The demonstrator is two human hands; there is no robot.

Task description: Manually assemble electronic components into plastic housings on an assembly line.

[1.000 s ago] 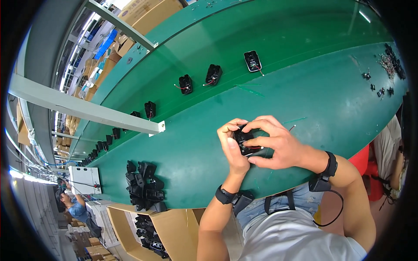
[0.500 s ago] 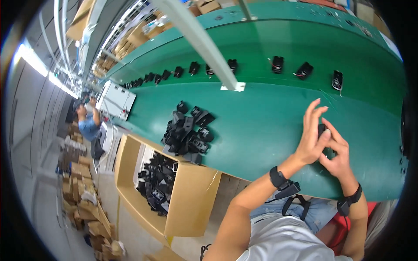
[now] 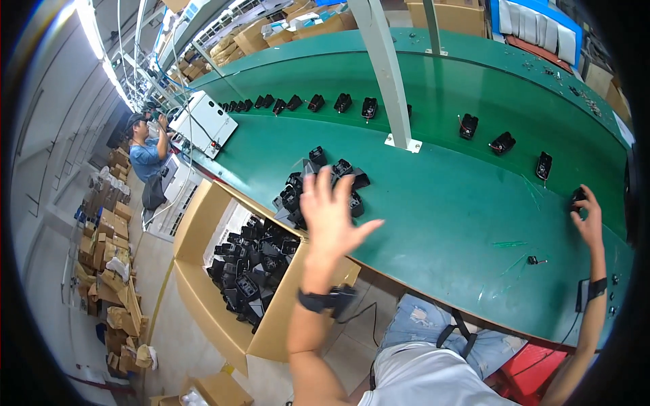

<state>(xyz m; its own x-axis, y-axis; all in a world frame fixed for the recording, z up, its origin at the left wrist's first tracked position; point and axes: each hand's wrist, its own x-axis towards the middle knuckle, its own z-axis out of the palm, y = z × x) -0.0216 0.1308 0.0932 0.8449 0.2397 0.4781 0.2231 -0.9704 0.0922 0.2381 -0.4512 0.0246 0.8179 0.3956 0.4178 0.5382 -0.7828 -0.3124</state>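
Observation:
My left hand [image 3: 332,220] is open with its fingers spread, held over the near side of a heap of black plastic housings [image 3: 317,157]. It partly hides the heap; no housing shows in its grasp. At the far right, my right hand [image 3: 590,220] has its thumb and fingers closed on a black plastic housing [image 3: 577,197] by the green strip. A small black part with a thin wire [image 3: 535,260] lies on the bench to the left of that hand. Thin green strands [image 3: 508,243] are scattered near it.
Black housings, some with thin wires, stand in a row along the green strip [image 3: 433,115]. A grey post [image 3: 383,74] rises from the bench [image 3: 433,203]. Below the bench edge, a cardboard box [image 3: 274,331] holds many housings. A person in blue [image 3: 145,159] works beside a white machine [image 3: 204,125].
My hands, together around a dark piece before, are now apart. The left has swung left to the heap; the right has moved right with a housing. The view has shifted too.

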